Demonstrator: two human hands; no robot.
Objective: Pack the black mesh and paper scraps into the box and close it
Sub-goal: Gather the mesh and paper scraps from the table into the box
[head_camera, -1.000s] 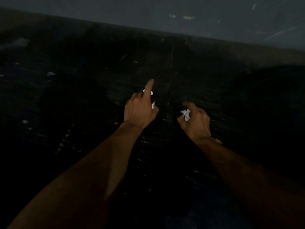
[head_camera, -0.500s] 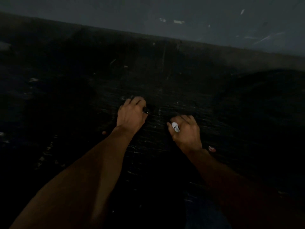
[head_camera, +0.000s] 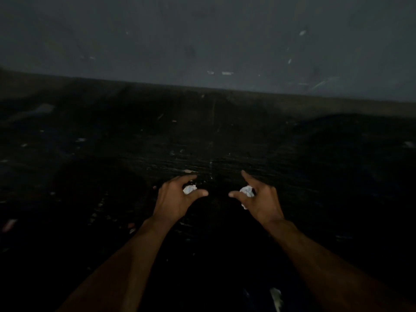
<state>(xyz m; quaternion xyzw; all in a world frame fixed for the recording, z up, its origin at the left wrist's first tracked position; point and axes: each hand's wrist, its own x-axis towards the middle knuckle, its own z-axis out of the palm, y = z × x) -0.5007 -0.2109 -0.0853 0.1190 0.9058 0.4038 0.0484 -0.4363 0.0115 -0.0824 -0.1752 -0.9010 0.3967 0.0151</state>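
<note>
Hands, left hand [head_camera: 173,202] and right hand [head_camera: 262,202], half-open, cupping paper scraps [head_camera: 189,189].

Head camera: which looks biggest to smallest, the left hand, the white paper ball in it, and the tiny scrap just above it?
1. left hand
2. white paper ball
3. tiny scrap, though dim

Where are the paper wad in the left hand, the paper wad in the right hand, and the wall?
left paper wad [head_camera: 189,189], head view, crumpled middle
right paper wad [head_camera: 247,191], head view, upper lump
wall [head_camera: 202,41], head view, bare face
</note>
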